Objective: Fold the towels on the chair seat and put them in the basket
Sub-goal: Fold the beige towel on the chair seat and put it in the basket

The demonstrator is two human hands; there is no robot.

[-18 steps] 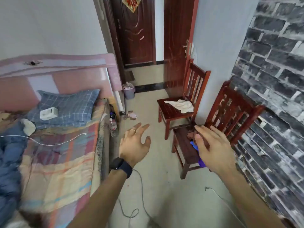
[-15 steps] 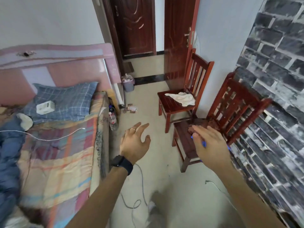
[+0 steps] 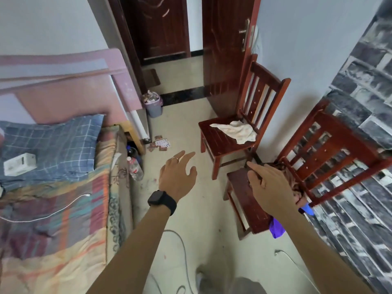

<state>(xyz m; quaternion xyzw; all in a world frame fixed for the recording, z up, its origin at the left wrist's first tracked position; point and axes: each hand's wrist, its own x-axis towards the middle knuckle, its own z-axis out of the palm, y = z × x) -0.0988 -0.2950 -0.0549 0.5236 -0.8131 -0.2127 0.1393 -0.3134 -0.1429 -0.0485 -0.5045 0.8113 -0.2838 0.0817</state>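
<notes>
Over the near chair [image 3: 240, 183] seat: right hand [image 3: 273, 192] at the brown towel [image 3: 291, 179].
The right hand covers the towel at the back of the seat; whether its fingers grip the fabric cannot be determined. The left hand [image 3: 178, 179] hovers left of the chair, fingers spread, holding nothing. A purple cloth [image 3: 276, 228] hangs off the seat's front edge, below the right wrist. A white towel [image 3: 235, 130] lies on the second chair [image 3: 218, 143] behind the near chair. No basket is identifiable. Hazards: lifting the brown towel may drag the purple cloth to the floor; fabric may snag on the backrest slats; the floor cable [image 3: 182, 247] in front of the chair may catch a foot.
</notes>
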